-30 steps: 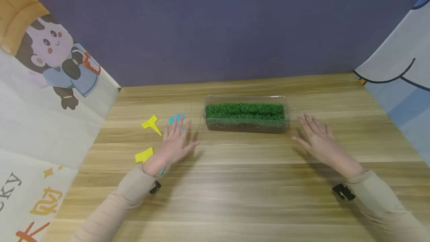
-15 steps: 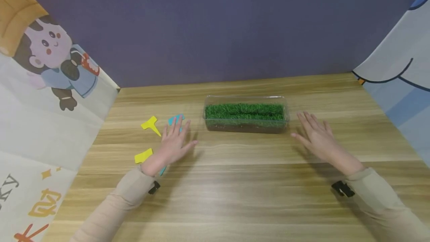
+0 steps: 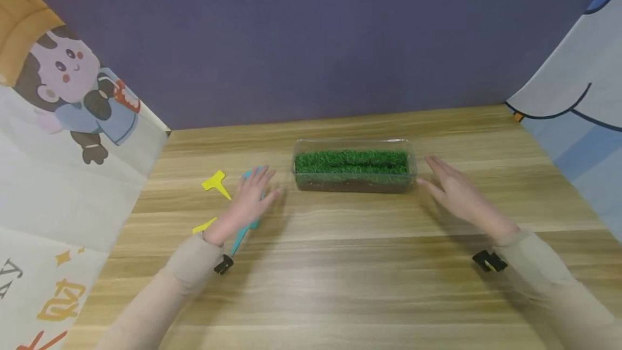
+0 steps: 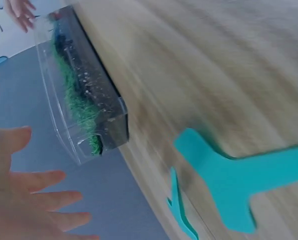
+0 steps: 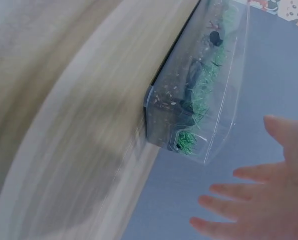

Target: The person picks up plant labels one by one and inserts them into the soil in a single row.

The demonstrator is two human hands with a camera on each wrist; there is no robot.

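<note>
A clear plastic box [image 3: 352, 184] holds dark soil topped with a strip of green artificial-looking grass [image 3: 352, 160]. To its left, my left hand [image 3: 243, 204] hovers over the T-shaped plant labels with fingers straight and spread. Two of these labels are teal: a near one [image 4: 228, 175] lies under the hand, and a farther one [image 4: 178, 207] is partly covered by the fingers in the head view. Two yellow labels [image 3: 215, 181] lie left of that hand, one partly behind the wrist. My right hand [image 3: 457, 193], fingers extended, is just right of the box and holds nothing.
The wood-grain table [image 3: 340, 274] meets a dark blue-grey panel [image 3: 330, 42] behind the box. A white cartoon-printed sheet [image 3: 53, 193] borders the left side, and another printed sheet [image 3: 573, 107] borders the right. Black straps [image 3: 488, 261] sit at the wrists.
Both hands turn slightly, and the right hand comes a little closer to the box. More of the near teal label shows beside the left hand. The box and labels stay in place.
</note>
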